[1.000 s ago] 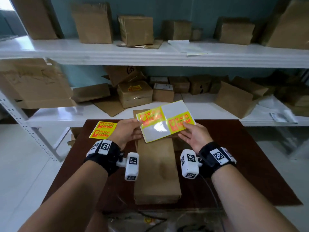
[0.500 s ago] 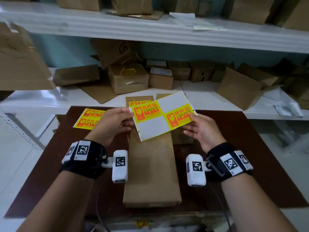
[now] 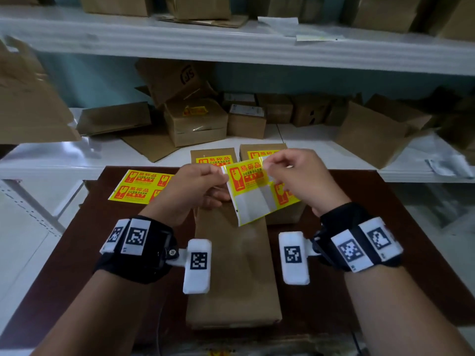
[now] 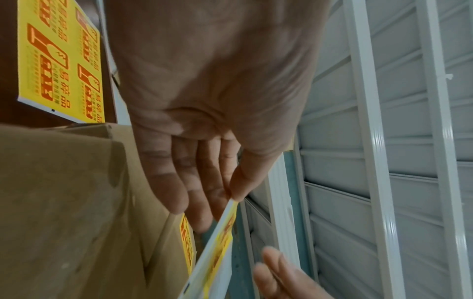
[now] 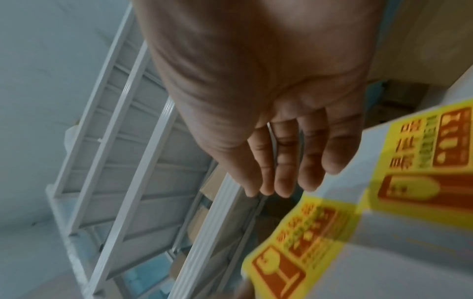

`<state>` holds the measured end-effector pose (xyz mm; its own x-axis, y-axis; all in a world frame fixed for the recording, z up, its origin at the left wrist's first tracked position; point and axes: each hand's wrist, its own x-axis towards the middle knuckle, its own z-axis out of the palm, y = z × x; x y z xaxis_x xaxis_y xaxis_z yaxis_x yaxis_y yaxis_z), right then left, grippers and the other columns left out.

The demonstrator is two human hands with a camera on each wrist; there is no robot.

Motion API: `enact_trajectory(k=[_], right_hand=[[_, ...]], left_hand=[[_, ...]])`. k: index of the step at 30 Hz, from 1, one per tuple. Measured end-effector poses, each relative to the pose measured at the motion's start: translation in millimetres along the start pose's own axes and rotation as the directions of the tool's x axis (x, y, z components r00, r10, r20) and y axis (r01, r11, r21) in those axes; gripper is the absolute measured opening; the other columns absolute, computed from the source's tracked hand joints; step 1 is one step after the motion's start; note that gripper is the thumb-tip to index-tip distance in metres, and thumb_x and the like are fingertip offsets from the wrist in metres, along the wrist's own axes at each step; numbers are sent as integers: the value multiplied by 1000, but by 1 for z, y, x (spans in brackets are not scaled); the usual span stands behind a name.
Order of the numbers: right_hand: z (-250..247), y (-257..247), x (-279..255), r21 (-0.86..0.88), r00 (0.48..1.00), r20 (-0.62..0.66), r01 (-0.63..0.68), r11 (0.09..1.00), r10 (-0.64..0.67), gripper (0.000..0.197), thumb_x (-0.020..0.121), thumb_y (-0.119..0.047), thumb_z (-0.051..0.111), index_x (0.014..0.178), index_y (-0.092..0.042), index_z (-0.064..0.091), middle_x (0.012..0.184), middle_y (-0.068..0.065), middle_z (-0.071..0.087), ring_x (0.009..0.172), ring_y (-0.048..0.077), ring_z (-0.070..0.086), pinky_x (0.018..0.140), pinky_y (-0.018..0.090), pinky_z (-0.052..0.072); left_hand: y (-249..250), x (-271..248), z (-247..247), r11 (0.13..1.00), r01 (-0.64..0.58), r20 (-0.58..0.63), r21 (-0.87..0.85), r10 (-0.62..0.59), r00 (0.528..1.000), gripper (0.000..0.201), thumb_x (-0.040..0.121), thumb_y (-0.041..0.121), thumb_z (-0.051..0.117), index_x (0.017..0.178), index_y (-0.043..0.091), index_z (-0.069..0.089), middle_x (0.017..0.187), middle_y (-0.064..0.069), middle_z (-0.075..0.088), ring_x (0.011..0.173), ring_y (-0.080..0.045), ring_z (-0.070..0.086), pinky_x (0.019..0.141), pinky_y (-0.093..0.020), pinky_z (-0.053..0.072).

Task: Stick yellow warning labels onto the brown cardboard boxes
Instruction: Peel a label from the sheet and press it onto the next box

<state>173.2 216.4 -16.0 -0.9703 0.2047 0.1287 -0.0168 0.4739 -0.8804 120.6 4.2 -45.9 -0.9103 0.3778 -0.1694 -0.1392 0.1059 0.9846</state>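
A label sheet [image 3: 257, 199] with yellow warning labels and blank backing hangs over the long brown box [image 3: 231, 268] on the table. My left hand [image 3: 223, 176] pinches the sheet's left edge; in the left wrist view the thumb and fingers [image 4: 231, 199] close on that edge of the sheet [image 4: 217, 242]. My right hand [image 3: 266, 164] pinches the top corner of the upper label. In the right wrist view its fingertips [image 5: 258, 192] sit by the blurred sheet [image 5: 358, 222]. Behind the long box stand two labelled boxes [image 3: 213, 156] [image 3: 259, 150].
A second sheet of yellow labels [image 3: 138, 186] lies on the dark brown table [image 3: 385, 227] at the far left. White shelves [image 3: 321, 150] behind hold several brown boxes, one with a yellow label [image 3: 195, 122]. White floor lies to the left and right.
My right hand has left the sheet's right edge and moved up to the upper label's top corner. The sheet has tilted and now bends. My view has dipped downward.
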Motion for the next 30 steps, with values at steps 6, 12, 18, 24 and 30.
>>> enact_trajectory(k=[6, 12, 18, 24, 30], right_hand=[[29, -2, -4, -98, 991, 129, 43, 994, -30, 14, 85, -31, 77, 73, -27, 72, 65, -8, 63, 64, 11, 64, 63, 34, 54], [40, -5, -4, -91, 992, 127, 28, 995, -16, 13, 87, -30, 76, 76, -22, 73, 80, 12, 73, 76, 30, 72, 72, 52, 60], [43, -7, -3, -65, 990, 135, -24, 998, 32, 18, 89, -33, 74, 76, -20, 73, 82, 10, 74, 76, 30, 73, 66, 55, 61], [47, -11, -4, -54, 990, 139, -31, 998, 38, 19, 90, -31, 74, 80, -15, 74, 82, 8, 75, 73, 26, 74, 64, 53, 62], [46, -9, -3, -62, 989, 142, -33, 998, 41, 21, 93, -28, 71, 82, -10, 73, 84, 11, 75, 71, 27, 75, 65, 54, 62]], left_hand=[[4, -5, 5, 997, -22, 26, 72, 20, 999, 15, 93, 16, 68, 78, 17, 68, 79, -13, 73, 73, -20, 69, 67, -33, 54], [5, -6, 7, 992, -65, 9, 112, 65, 998, 9, 91, 11, 69, 83, 13, 66, 72, -9, 71, 68, -19, 70, 67, -33, 52], [5, -7, 4, 983, -83, 6, 163, 83, 997, 14, 89, 13, 72, 76, 18, 71, 73, -11, 73, 76, -27, 68, 72, -38, 51], [4, -8, 1, 984, -81, 1, 162, 82, 997, 12, 91, 10, 70, 79, 13, 70, 71, -11, 72, 71, -19, 67, 65, -31, 53], [4, -6, -1, 985, -75, 5, 155, 75, 997, 9, 90, 11, 71, 82, 13, 71, 74, -11, 73, 73, -20, 68, 70, -35, 53]])
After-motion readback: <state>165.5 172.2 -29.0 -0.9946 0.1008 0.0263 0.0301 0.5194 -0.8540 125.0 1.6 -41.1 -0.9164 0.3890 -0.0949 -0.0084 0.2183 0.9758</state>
